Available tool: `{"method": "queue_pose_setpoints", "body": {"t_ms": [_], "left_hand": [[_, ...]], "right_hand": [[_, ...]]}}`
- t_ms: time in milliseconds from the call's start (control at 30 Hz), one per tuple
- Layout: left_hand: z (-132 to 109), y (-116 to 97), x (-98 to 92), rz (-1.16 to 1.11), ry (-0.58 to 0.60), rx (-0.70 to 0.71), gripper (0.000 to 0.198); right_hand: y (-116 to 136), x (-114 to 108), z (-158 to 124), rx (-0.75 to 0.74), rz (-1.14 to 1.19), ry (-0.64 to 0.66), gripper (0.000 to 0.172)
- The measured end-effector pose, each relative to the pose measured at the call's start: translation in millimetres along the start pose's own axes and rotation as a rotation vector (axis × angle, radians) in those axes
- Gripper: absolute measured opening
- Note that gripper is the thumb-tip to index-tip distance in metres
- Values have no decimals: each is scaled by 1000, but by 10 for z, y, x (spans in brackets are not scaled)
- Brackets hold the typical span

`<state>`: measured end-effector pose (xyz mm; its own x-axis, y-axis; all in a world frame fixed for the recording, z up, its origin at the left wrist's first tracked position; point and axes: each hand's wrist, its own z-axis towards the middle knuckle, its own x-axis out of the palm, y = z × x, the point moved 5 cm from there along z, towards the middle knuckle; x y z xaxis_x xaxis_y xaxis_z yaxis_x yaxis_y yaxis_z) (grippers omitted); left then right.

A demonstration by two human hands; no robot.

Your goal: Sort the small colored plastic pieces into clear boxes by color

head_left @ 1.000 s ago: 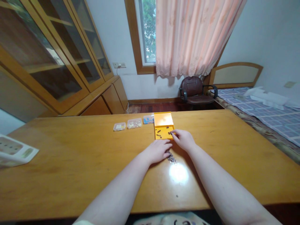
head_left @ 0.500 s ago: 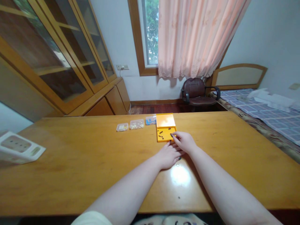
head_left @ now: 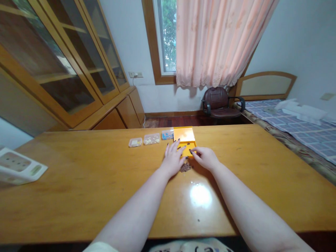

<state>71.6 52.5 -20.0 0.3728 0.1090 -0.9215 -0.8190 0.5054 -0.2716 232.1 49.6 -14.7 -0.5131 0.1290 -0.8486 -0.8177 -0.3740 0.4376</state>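
A yellow hinged box (head_left: pixel 187 153) lies opened flat on the desk, its lid (head_left: pixel 183 134) folded back away from me. Small dark brown pieces are scattered inside its tray. Over the tray's left side my left hand (head_left: pixel 171 160) rests with fingers spread, holding nothing I can see. At the right side of the tray, my right hand (head_left: pixel 207 158) pinches thumb and finger together low over the yellow floor; dark nails make it hard to see what is between them. Just in front of the box is a small pile of brown pieces (head_left: pixel 186 167), partly beside my left thumb.
Left of the box stand three clear containers: one with blue pieces (head_left: pixel 167 135), one with pale pieces (head_left: pixel 151 139), one with whitish contents (head_left: pixel 135 142). A white box (head_left: pixel 22 166) sits at the desk's left. A brown speck (head_left: pixel 198 220) lies near the front edge.
My left hand has moved from over the brown pile up and left to the box, its fingers spreading. The pile now shows. My right hand has stayed nearly in place.
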Motion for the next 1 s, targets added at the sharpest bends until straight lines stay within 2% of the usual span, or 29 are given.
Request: {"method": "queue_pose_setpoints", "body": {"t_ms": [67,133,200,300,433,567,700,1000], "left_hand": [[36,227,-189,-50,-98,-67,34],[61,382,-282,-106,-76,-33,28],[64,446,-307,-126,-21,30,22],[28,396,-231,-163,132,91,19],[-43,266,-67,-234,389,76,22],[-59,247,-16,-233,447,59,22],[-52,259,17,-210,473,70,23],[-48,138,-7,-106,433,153,22]], "right_hand": [[35,32,-7,-5,-24,97,24],[74,71,-19,-7,-39,200,21],[104,92,-31,-9,-34,269,17],[89,101,-46,16,-16,355,14],[-3,97,-67,72,14,473,13],[-34,74,-66,61,54,500,20],[-7,78,-62,-6,-28,497,22],[109,106,-51,-111,-200,404,23]]}}
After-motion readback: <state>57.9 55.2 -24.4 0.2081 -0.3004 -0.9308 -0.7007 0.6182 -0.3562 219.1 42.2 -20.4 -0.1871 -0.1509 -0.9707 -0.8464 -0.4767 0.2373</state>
